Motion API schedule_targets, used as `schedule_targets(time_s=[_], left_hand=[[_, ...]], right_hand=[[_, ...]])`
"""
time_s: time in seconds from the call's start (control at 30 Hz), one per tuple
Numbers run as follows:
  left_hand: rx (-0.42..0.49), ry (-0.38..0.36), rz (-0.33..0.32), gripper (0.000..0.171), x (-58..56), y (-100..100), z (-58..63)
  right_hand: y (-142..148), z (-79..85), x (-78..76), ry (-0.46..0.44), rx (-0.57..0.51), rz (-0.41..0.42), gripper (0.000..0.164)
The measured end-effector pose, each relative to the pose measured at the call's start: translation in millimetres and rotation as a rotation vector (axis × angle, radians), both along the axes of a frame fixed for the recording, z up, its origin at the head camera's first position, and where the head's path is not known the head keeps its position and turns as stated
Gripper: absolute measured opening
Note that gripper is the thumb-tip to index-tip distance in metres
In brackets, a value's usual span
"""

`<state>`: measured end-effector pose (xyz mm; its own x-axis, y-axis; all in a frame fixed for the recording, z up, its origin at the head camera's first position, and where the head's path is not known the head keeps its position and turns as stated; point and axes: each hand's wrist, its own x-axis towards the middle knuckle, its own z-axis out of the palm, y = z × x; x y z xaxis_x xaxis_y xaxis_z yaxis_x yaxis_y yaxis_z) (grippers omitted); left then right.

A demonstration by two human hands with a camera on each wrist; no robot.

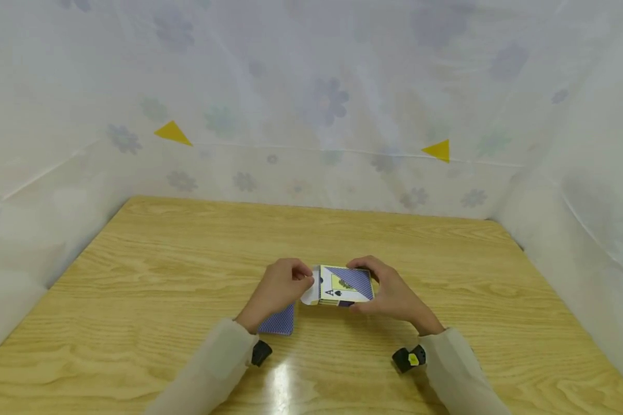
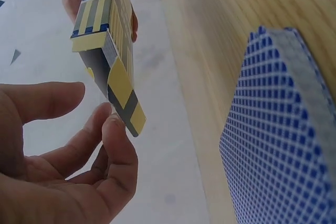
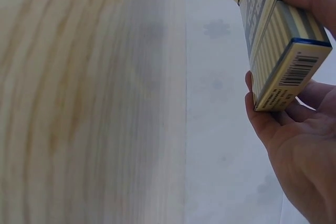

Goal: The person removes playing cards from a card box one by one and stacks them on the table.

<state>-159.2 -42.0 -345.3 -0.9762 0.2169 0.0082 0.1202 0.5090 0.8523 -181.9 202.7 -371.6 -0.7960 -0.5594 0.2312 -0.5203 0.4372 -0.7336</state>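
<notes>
My right hand (image 1: 394, 294) grips a playing-card box (image 1: 346, 285) across its width, thumb on one side and fingers on the other. An ace of spades design shows on the box's upper face; the right wrist view shows a barcode on its closed end (image 3: 294, 74). The box's other end stands open toward my left hand (image 1: 281, 286), its flap (image 2: 126, 100) folded outward. In the left wrist view my left fingertips are right at that flap, with the thumb apart from them. Below the left hand lies a blue-checked card deck (image 2: 275, 129), partly hidden by that hand in the head view.
Everything is over a wood-grain table (image 1: 187, 248). A pale flower-patterned sheet (image 1: 301, 104) encloses the back and sides, with two yellow triangles (image 1: 174, 133) on it. Each wrist carries a black strap (image 1: 261, 353).
</notes>
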Motion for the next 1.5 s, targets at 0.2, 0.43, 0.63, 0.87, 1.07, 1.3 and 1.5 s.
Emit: schedule_targets(time_s=[0.2, 0.43, 0.63, 0.87, 1.07, 1.3, 1.5], left_hand=[[-0.032, -0.019, -0.019, 0.021, -0.5, 6.1, -0.2], [-0.002, -0.101, -0.019, 0.032, -1.8, 8.7, -0.1], [0.013, -0.149, -0.032, 0.032, -4.2, 7.4, -1.4], [0.117, -0.210, -0.040, 0.030, -3.7, 3.9, -2.9], [0.213, -0.260, -0.055, 0.040, -3.4, 5.1, -2.3], [0.292, -0.271, -0.047, 0.036, -2.9, 4.6, -3.9], [0.345, -0.271, 0.009, 0.037, 0.7, -2.2, -4.6]], right_hand=[[0.5, 0.2, -0.4, 0.013, -0.010, 0.001, 0.065], [0.6, 2.6, -0.5, -0.019, -0.043, -0.005, 0.063], [0.7, 3.3, -0.8, -0.028, -0.058, -0.008, 0.064], [2.4, 3.5, -1.3, -0.025, -0.060, -0.019, 0.063], [2.9, 5.3, -1.6, -0.034, -0.058, -0.040, 0.065], [3.9, 8.1, -2.3, -0.023, -0.056, -0.063, 0.066], [6.7, 7.1, -3.3, -0.026, -0.054, -0.064, 0.065]])
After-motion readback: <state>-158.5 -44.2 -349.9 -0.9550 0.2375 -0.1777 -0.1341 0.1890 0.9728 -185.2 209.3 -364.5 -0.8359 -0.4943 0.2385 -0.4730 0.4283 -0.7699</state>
